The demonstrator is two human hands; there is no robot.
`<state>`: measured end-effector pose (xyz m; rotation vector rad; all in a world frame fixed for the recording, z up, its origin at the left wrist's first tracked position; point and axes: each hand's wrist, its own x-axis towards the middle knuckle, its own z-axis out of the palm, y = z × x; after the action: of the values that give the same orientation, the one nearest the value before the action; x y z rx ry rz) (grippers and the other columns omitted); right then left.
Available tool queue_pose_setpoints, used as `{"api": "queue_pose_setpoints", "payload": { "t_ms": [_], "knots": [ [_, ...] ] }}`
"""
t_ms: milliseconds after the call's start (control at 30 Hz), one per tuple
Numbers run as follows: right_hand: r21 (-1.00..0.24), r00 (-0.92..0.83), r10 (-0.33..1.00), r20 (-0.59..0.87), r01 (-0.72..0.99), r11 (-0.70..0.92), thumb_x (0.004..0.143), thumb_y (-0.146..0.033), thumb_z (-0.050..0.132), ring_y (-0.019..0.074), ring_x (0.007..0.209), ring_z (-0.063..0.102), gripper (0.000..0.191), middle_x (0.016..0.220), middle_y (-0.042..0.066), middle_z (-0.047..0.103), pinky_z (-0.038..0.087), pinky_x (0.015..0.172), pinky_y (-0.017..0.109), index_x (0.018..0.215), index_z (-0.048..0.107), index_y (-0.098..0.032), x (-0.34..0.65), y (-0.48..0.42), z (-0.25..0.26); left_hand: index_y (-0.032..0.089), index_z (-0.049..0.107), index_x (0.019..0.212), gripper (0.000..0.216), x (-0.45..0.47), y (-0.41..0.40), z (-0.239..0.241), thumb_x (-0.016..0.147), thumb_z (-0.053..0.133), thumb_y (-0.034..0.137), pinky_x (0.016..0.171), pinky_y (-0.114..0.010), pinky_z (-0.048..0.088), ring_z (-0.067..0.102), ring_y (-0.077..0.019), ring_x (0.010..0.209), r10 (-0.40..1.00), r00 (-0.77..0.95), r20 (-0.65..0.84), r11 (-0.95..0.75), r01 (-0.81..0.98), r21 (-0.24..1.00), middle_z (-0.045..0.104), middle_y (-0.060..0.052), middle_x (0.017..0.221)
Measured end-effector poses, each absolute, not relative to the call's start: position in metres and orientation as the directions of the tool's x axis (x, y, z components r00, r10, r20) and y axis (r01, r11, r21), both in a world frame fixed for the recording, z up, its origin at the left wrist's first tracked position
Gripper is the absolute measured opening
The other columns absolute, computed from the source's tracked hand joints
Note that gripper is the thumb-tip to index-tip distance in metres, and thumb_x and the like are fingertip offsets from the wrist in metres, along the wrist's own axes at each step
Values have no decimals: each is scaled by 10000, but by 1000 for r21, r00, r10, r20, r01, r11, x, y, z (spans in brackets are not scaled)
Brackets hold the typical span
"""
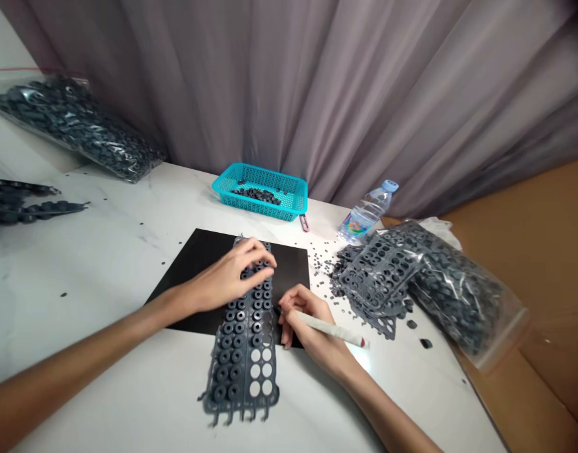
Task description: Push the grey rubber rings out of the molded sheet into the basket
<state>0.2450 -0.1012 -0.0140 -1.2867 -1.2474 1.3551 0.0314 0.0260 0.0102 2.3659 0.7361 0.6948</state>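
My right hand (313, 340) clamps the white pen-like tool (327, 327); my left hand (239, 269), thumb and forefinger apart, should keep the ringed rubber sheet (246, 368) flat, lower centre of the frame.

Left arm: bare forearm (119, 333) enters at lower left, reaching forward and inward; wrist (178, 302) near straight. Left grip (239, 270) back uppermost, fingers (255, 246) bent over toward the right, thumb (259, 277) pointing the same way below them. Contact at these fingertips unclear.

Right arm: bare forearm (374, 399) rises from lower right, slanting up and inward. Right grip (315, 314) nearer the body than the left, turned inward, closed in a pen-like hold; lower fingers curled underneath. Grips apart, not touching.
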Motion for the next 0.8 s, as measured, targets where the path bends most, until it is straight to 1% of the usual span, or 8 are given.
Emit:
{"api": "queue_pose_setpoints", "payload": {
  "t_ms": [33, 133, 200, 300, 433, 600, 800],
  "knots": [
    [-991, -97, 987, -126, 47, -122, 964, -261, 631, 122, 520, 648, 78, 751, -44, 657, 525, 494, 227, 963, 563, -223, 245, -102, -14, 275, 687, 1207, 241, 27, 12, 6, 1062, 573, 430, 1030, -408, 527, 641, -229, 1137, 634, 732, 249, -659, 343, 669, 620, -51, 1208],
    [-992, -75, 991, -109, 65, -104, 975, -240, 609, 118, 511, 627, 47, 729, -45, 650, 530, 501, 231, 952, 573, -222, 247, -102, -14, 275, 671, 1214, 244, 20, -11, -2, 1035, 631, 435, 1038, -411, 519, 635, -238, 1159, 598, 787, 156, -630, 340, 698, 615, -50, 1212],
    [-992, -61, 993, -97, 92, -91, 987, -233, 590, 116, 505, 612, 39, 699, -46, 647, 519, 500, 226, 951, 582, -219, 248, -103, -15, 267, 670, 1187, 194, 20, -15, -4, 1037, 634, 384, 1057, -422, 497, 625, -245, 1173, 554, 816, 165, -664, 314, 679, 640, -45, 1193],
    [-989, -75, 993, -91, 122, -82, 982, -223, 596, 117, 509, 606, 37, 664, -51, 635, 497, 495, 214, 947, 586, -217, 249, -103, -17, 255, 665, 1155, 129, 23, -15, -3, 1051, 603, 300, 1059, -428, 474, 623, -241, 1142, 516, 833, 201, -712, 286, 642, 675, -34, 1147],
    [-989, -107, 991, -84, 128, -70, 975, -218, 605, 119, 535, 620, 18, 686, -50, 641, 502, 518, 219, 960, 596, -215, 248, -103, -14, 246, 638, 1197, 156, 24, -19, 0, 1048, 592, 252, 1048, -403, 464, 619, -232, 1157, 538, 822, 187, -702, 314, 639, 670, -30, 1176],
    [-985, -142, 985, -100, 155, -78, 977, -226, 597, 117, 550, 618, 22, 686, -42, 651, 505, 540, 218, 962, 604, -212, 246, -101, -9, 235, 642, 1143, 116, 25, -22, 2, 1040, 589, 226, 1055, -413, 440, 620, -236, 1134, 546, 818, 180, -721, 349, 598, 668, -32, 1158],
    [-986, -122, 985, -123, 128, -107, 936, -237, 623, 111, 531, 626, 37, 715, -33, 660, 511, 514, 215, 938, 600, -208, 244, -99, -12, 231, 625, 1075, 62, 30, -22, 4, 1019, 601, 219, 1012, -400, 447, 625, -233, 1096, 585, 798, 146, -679, 383, 627, 671, -20, 1095]
  ]
}}
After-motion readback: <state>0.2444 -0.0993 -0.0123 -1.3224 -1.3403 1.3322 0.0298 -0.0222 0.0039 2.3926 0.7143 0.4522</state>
